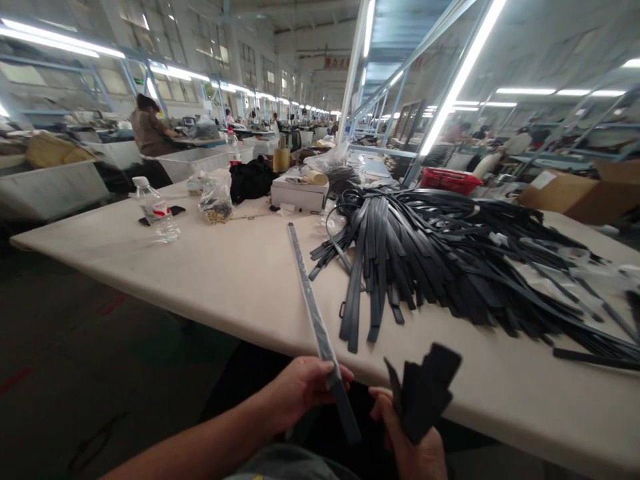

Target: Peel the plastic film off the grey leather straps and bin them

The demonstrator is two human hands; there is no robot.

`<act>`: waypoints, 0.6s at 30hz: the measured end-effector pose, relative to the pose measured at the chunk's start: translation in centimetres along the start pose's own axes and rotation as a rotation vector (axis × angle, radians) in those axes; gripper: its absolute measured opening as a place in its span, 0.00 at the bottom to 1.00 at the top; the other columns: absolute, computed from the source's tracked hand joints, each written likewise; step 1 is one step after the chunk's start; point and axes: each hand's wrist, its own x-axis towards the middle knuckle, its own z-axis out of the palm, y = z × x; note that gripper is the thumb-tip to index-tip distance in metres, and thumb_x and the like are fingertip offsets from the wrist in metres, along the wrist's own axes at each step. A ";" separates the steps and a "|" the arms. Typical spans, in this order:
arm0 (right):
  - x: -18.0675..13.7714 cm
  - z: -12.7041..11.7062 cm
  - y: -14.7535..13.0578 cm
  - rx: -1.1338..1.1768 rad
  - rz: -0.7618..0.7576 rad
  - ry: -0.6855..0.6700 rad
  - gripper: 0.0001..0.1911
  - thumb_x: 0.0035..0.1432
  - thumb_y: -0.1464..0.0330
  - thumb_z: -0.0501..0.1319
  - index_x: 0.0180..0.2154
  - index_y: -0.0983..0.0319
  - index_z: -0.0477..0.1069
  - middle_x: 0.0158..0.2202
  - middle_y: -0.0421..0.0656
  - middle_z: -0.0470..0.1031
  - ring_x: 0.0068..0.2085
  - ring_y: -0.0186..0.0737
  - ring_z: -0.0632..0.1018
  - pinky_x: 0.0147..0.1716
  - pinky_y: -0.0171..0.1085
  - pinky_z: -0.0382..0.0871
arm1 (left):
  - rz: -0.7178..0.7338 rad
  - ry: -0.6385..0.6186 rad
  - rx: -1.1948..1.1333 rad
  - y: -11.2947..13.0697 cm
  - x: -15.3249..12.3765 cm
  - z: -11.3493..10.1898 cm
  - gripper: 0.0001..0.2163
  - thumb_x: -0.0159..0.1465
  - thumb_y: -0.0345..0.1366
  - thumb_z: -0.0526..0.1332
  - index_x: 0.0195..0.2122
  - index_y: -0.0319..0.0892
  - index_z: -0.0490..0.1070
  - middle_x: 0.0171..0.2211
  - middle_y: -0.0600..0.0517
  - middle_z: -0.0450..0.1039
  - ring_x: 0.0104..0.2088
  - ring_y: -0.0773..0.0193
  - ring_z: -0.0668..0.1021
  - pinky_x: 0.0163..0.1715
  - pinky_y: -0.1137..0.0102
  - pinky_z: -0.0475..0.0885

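Note:
Pinched in my left hand (310,383) is a long flat strap (313,307), dark at its near end and pale grey along the rest. Its far part extends over the table, and the near end hangs past the table's front edge. My right hand (413,447) is closed around several short, flat black strap pieces (425,390) that fan upward. Beyond my hands spreads a big heap of long black straps (385,247), their ends pointing toward me.
On the beige table (240,267) stand a plastic bottle (157,210), a bag of small metal parts (216,203), a black cloth bag (251,179) and a white box (300,193). A cardboard box (575,190) is at right. Another person (150,127) sits far left.

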 end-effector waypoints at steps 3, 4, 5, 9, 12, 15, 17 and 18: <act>0.3 -0.9 -0.5 -0.069 -0.182 0.027 0.17 0.58 0.58 0.62 0.43 0.62 0.79 0.36 0.46 0.81 0.26 0.38 0.77 0.26 0.32 0.73 | -0.050 0.028 -0.078 1.3 -0.4 -0.2 0.13 0.60 0.36 0.59 0.37 0.33 0.80 0.36 0.44 0.80 0.39 0.60 0.79 0.39 0.72 0.70; 0.4 -0.8 -0.8 -0.094 -0.299 -0.028 0.15 0.59 0.62 0.61 0.45 0.61 0.78 0.43 0.47 0.80 0.34 0.42 0.80 0.33 0.33 0.76 | -0.057 0.027 -0.103 1.5 -0.4 -0.2 0.13 0.59 0.36 0.59 0.36 0.32 0.80 0.35 0.44 0.80 0.37 0.61 0.79 0.39 0.72 0.70; 0.5 -0.5 -1.2 -0.118 -0.433 -0.102 0.15 0.60 0.66 0.59 0.47 0.59 0.77 0.49 0.48 0.78 0.41 0.45 0.81 0.40 0.35 0.76 | -0.065 0.019 -0.132 1.6 -0.4 -0.2 0.13 0.59 0.35 0.59 0.36 0.32 0.79 0.33 0.45 0.80 0.36 0.61 0.79 0.38 0.72 0.70; 0.7 1.2 -2.9 -0.232 -0.883 -0.312 0.22 0.59 0.74 0.57 0.54 0.56 0.73 0.60 0.51 0.69 0.52 0.45 0.78 0.47 0.36 0.74 | -0.161 -0.019 -0.252 1.1 -0.2 -0.7 0.12 0.57 0.35 0.60 0.36 0.31 0.78 0.30 0.46 0.79 0.30 0.63 0.78 0.37 0.71 0.69; 0.8 1.7 -3.2 -0.314 -1.040 -0.300 0.21 0.57 0.71 0.58 0.53 0.58 0.73 0.58 0.53 0.72 0.45 0.45 0.81 0.39 0.34 0.76 | -0.154 0.008 -0.279 0.7 0.0 -1.3 0.12 0.57 0.34 0.61 0.37 0.31 0.77 0.31 0.46 0.79 0.32 0.63 0.78 0.38 0.71 0.69; 1.3 1.9 -2.9 -0.367 -1.102 -0.283 0.20 0.55 0.68 0.60 0.51 0.59 0.74 0.55 0.52 0.75 0.47 0.47 0.81 0.41 0.35 0.76 | -0.116 -0.072 -0.269 0.5 -0.1 -1.6 0.14 0.56 0.35 0.62 0.40 0.30 0.76 0.34 0.44 0.79 0.36 0.60 0.79 0.41 0.70 0.69; 1.9 2.0 -3.1 -0.355 -1.093 -0.286 0.20 0.54 0.71 0.61 0.50 0.59 0.73 0.53 0.51 0.76 0.47 0.47 0.81 0.44 0.34 0.75 | -0.104 -0.178 -0.257 0.3 -0.1 -1.5 0.15 0.56 0.35 0.63 0.41 0.28 0.76 0.35 0.42 0.79 0.40 0.58 0.78 0.44 0.69 0.68; 2.1 2.0 -3.4 -0.322 -1.075 -0.294 0.20 0.54 0.73 0.60 0.50 0.58 0.73 0.52 0.50 0.78 0.47 0.46 0.81 0.44 0.34 0.75 | -0.091 -0.218 -0.244 0.2 -0.1 -1.4 0.15 0.56 0.35 0.63 0.41 0.27 0.75 0.36 0.41 0.78 0.41 0.57 0.78 0.45 0.69 0.67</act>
